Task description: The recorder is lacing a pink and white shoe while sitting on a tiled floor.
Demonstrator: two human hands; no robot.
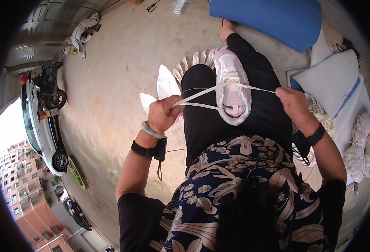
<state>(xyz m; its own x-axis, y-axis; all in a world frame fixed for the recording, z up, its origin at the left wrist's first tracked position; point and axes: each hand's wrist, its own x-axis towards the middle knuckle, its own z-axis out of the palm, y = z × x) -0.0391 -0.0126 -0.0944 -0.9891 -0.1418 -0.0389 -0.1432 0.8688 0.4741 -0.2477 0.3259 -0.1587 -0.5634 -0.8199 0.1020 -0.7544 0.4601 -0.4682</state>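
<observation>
A pink and white sneaker rests on my lap, its toe pointing away from me and its heel toward me. White shoelace runs from its eyelets out to both sides. My left hand is closed on the lace to the left of the shoe, where two strands meet at the fingers. To the right, my right hand pinches a single strand, stretched nearly straight from the middle of the shoe. A jade-coloured bangle circles my left wrist, and dark bands are on both wrists.
Stacked pale shoe parts lie beyond my left knee, with white pieces beside them. More bundles sit at the right near grey-white sheets. A blue sheet is ahead. Scissors lie on the concrete floor; vehicles stand far left.
</observation>
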